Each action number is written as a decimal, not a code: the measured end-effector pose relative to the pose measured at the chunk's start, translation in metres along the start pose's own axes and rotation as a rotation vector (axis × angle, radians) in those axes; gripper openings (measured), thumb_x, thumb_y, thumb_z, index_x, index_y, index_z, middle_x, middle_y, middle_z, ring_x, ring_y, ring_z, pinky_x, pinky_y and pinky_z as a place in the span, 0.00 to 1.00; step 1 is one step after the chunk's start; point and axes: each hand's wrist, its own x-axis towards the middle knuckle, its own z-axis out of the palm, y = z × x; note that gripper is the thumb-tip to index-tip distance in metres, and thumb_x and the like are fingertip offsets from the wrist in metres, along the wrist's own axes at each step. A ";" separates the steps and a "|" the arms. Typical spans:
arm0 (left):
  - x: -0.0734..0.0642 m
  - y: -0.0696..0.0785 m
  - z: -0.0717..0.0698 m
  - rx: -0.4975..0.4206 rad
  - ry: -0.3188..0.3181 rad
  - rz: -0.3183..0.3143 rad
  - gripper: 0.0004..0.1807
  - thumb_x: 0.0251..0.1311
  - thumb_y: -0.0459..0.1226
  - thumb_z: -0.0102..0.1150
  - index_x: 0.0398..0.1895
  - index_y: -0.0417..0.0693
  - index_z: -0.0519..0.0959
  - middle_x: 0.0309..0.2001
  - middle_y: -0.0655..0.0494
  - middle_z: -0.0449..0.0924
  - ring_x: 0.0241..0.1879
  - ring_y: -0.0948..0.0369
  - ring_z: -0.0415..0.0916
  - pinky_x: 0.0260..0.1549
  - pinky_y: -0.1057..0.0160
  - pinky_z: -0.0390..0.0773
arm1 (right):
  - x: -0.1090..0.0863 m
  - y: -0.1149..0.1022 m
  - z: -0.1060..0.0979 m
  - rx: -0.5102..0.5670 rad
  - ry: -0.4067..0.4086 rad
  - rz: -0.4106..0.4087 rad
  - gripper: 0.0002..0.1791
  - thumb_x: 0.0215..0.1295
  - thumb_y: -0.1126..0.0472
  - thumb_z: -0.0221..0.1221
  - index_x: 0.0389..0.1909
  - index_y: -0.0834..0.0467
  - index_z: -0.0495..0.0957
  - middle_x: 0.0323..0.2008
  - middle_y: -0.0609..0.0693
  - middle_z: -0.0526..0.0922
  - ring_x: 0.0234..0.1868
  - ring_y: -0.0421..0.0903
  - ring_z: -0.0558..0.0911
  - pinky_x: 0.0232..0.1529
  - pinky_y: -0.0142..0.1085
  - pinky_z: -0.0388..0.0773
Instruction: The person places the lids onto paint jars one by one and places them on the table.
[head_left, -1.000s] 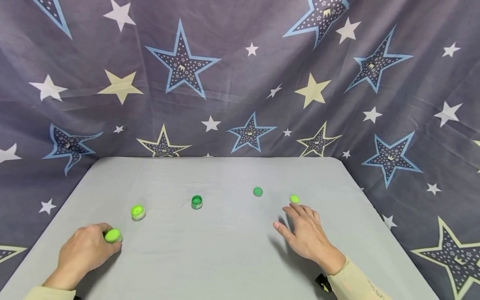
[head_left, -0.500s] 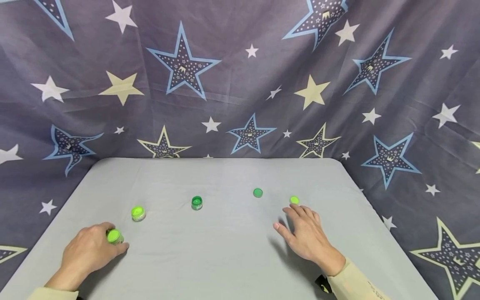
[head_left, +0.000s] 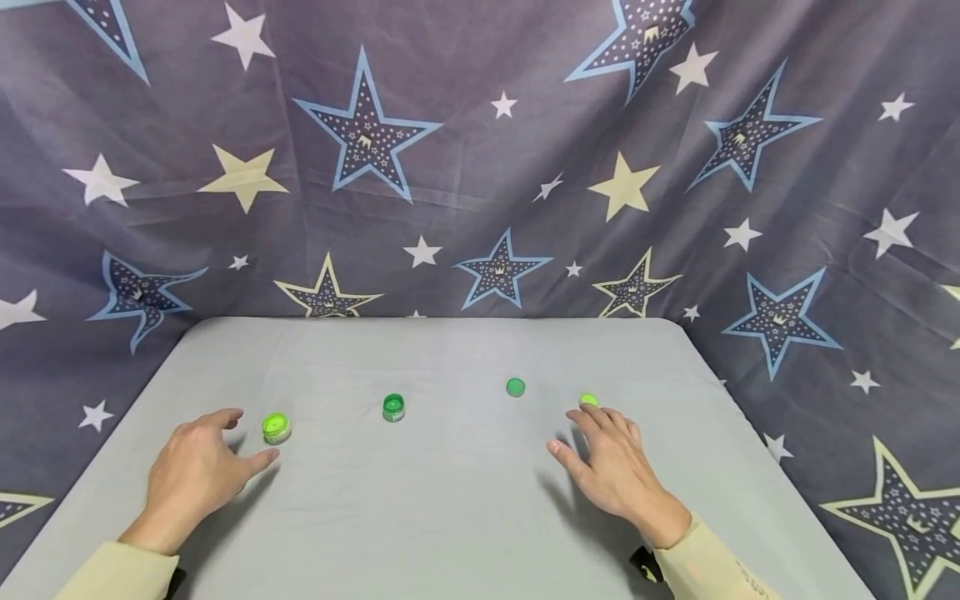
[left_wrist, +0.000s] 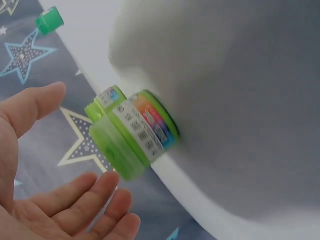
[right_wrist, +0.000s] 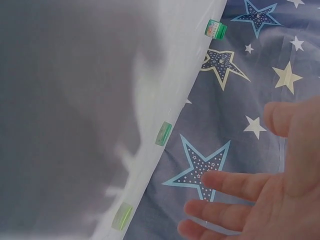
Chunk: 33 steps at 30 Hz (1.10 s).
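My left hand (head_left: pixel 197 471) hovers over the left of the table with fingers spread apart, holding nothing. Just beyond its thumb and fingertips stands a small lime-green jar (head_left: pixel 277 428) with no lid on. The left wrist view also has a larger-looking, labelled lime-green jar (left_wrist: pixel 132 135) with its cap on, standing near the fingers and in front of that open jar. In the head view the hand hides the capped jar. My right hand (head_left: pixel 611 467) is held above the table, relaxed and touching nothing. A lime-green lid (head_left: pixel 589 400) lies just past its fingertips.
An open dark green jar (head_left: pixel 393 407) is left of the middle of the table. To its right lies a dark green lid (head_left: pixel 515 387). The grey tabletop (head_left: pixel 450 500) meets a star-patterned cloth (head_left: pixel 480 167) at the back and sides.
My left hand has let go of the capped lime-green jar, spread its fingers and moved forward and right toward the open lime-green jar. The right hand has stayed still.
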 end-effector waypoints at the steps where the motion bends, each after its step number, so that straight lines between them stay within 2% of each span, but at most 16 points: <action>1: 0.002 0.001 0.001 -0.001 -0.008 -0.001 0.43 0.42 0.52 0.81 0.57 0.33 0.77 0.50 0.32 0.81 0.47 0.32 0.74 0.36 0.36 0.73 | 0.000 0.000 0.000 0.000 0.000 0.000 0.32 0.70 0.40 0.61 0.62 0.61 0.78 0.66 0.64 0.75 0.66 0.64 0.72 0.65 0.59 0.61; 8: 0.015 0.004 0.002 -0.003 -0.114 -0.036 0.46 0.44 0.53 0.80 0.60 0.31 0.75 0.54 0.26 0.77 0.49 0.30 0.74 0.36 0.37 0.75 | 0.003 0.001 -0.002 -0.006 -0.002 0.000 0.33 0.71 0.38 0.59 0.62 0.60 0.78 0.66 0.62 0.75 0.66 0.63 0.71 0.65 0.58 0.61; 15: 0.026 0.006 0.003 -0.006 -0.217 -0.063 0.47 0.48 0.55 0.77 0.63 0.30 0.73 0.55 0.29 0.79 0.48 0.34 0.77 0.34 0.44 0.77 | 0.004 -0.001 -0.004 -0.004 -0.002 -0.001 0.32 0.71 0.38 0.59 0.62 0.60 0.78 0.66 0.63 0.75 0.66 0.64 0.72 0.64 0.58 0.61; 20: 0.032 0.006 0.007 0.003 -0.264 -0.081 0.46 0.49 0.53 0.77 0.63 0.28 0.72 0.53 0.30 0.79 0.47 0.35 0.78 0.34 0.44 0.77 | 0.004 -0.001 -0.004 -0.008 0.000 0.002 0.32 0.71 0.39 0.59 0.62 0.60 0.78 0.65 0.63 0.75 0.66 0.64 0.72 0.64 0.59 0.61; 27: 0.035 0.003 0.013 0.002 -0.282 -0.108 0.44 0.50 0.50 0.76 0.61 0.28 0.72 0.48 0.34 0.81 0.42 0.41 0.79 0.30 0.49 0.77 | 0.006 0.000 -0.003 -0.014 -0.001 0.005 0.32 0.71 0.38 0.59 0.62 0.59 0.78 0.65 0.63 0.76 0.66 0.63 0.72 0.64 0.59 0.61; 33: 0.037 0.003 0.017 0.004 -0.257 -0.090 0.40 0.49 0.47 0.77 0.59 0.28 0.74 0.46 0.34 0.82 0.43 0.38 0.79 0.34 0.44 0.77 | 0.005 0.001 -0.002 -0.011 0.005 0.006 0.32 0.71 0.38 0.60 0.62 0.60 0.78 0.65 0.64 0.76 0.65 0.64 0.72 0.64 0.59 0.61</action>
